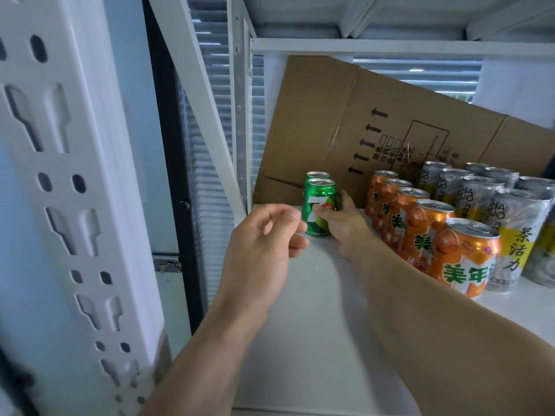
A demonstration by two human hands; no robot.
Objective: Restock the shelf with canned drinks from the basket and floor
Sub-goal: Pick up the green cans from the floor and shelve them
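A green can (319, 205) stands upright on the white shelf (312, 283), with a second green can (317, 175) right behind it. My right hand (342, 220) grips the front green can, thumb across its face and fingers round its right side. My left hand (264, 238) hovers just left of that can with loosely curled fingers, holding nothing. To the right runs a row of orange cans (420, 232) from back to front. Further right stand silver and yellow cans (492, 223) in rows.
A flattened brown cardboard box (390, 121) leans against the back of the shelf behind the cans. A white perforated upright (66, 190) stands at the left and a slanted white brace (198, 94) crosses beside it. Another shelf board (390, 45) lies overhead.
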